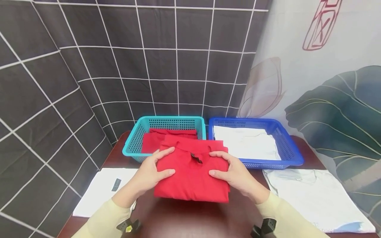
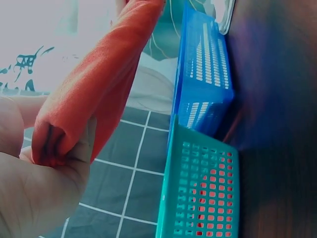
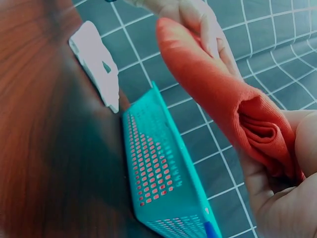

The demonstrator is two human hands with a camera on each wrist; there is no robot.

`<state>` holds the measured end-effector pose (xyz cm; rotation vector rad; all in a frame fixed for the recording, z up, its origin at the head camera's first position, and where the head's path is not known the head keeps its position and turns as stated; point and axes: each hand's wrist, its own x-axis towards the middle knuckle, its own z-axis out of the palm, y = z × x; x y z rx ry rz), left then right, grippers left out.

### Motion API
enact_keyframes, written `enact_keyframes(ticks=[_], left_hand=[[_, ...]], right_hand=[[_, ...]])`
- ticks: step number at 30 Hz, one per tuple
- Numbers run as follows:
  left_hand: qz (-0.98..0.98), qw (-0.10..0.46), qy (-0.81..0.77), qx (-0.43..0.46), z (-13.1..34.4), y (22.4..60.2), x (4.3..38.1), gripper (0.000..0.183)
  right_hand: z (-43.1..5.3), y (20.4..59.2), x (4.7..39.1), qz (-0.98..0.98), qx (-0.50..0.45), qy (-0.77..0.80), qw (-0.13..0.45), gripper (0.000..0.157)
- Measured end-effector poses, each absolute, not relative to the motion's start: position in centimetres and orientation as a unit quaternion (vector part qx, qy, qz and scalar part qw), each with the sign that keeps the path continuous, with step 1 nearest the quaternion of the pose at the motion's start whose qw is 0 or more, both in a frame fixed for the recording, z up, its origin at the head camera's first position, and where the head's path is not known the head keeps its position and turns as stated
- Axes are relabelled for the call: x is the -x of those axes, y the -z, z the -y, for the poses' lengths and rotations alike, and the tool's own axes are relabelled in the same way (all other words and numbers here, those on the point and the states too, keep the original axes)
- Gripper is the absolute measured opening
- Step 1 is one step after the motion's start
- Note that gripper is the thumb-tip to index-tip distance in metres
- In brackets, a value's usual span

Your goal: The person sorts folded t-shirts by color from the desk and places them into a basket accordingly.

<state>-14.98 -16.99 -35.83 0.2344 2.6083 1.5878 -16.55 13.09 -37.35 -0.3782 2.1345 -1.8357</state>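
A folded red shirt with a dark neck label is held up in front of the baskets, above the table. My left hand grips its left side, thumb and index finger on top and the other fingers underneath. On the opposite side my right hand grips it the same way. Both wrist views show the shirt's rolled fold, on the left and the red cloth on the right, clear of the table. Just beyond it, a teal basket contains folded red cloth.
A blue basket holding folded white cloth stands right of the teal one. One white folded shirt lies at the table's left, another white shirt at its right. Gridded dark cloth hangs behind the brown table.
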Motion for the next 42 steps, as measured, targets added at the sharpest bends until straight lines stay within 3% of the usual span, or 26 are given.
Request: enact_keyframes(ticks=[22,34,42], left_hand=[[-0.826,0.044,-0.556,-0.076,19.2,36.7,21.3,0.078],[-0.766,0.080,-0.636,-0.056,21.3,37.0,25.0,0.078],[-0.722,0.076,-0.685,-0.054,22.0,36.8,27.6,0.071]], right_hand=[[-10.5,38.0,23.4,-0.765,0.150,0.619,0.094,0.062],[-7.7,38.1,27.5,-0.757,0.149,0.628,0.102,0.062],[-6.1,37.5,29.9,-0.754,0.144,0.631,0.108,0.069]])
